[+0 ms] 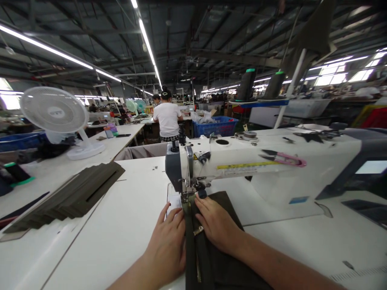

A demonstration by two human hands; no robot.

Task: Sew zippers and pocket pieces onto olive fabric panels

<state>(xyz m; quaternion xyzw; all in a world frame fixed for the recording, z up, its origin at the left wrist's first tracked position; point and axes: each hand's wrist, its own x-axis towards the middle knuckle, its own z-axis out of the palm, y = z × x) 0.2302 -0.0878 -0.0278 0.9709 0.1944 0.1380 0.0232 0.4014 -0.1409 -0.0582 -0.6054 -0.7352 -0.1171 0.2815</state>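
Observation:
A dark olive fabric piece (222,262) with a gold zipper (198,266) lies under the needle area of a white sewing machine (242,157). Its upper end reaches the presser foot (185,196). My left hand (167,243) rests along the left edge of the cloth, fingers slightly bent and apart, its thumb side partly hidden. On the other side, my right hand (219,223) lies flat on the fabric, fingertips close to the presser foot. Between the hands sits a metal zipper pull (198,230).
Stacked olive fabric pieces (78,193) lie on the left, before a white fan (86,149). Pink-handled thread snips (287,158) rest on the machine arm. Thread cones (246,86) stand on a rack behind. A person in white (168,117) works ahead, near a blue crate (214,128).

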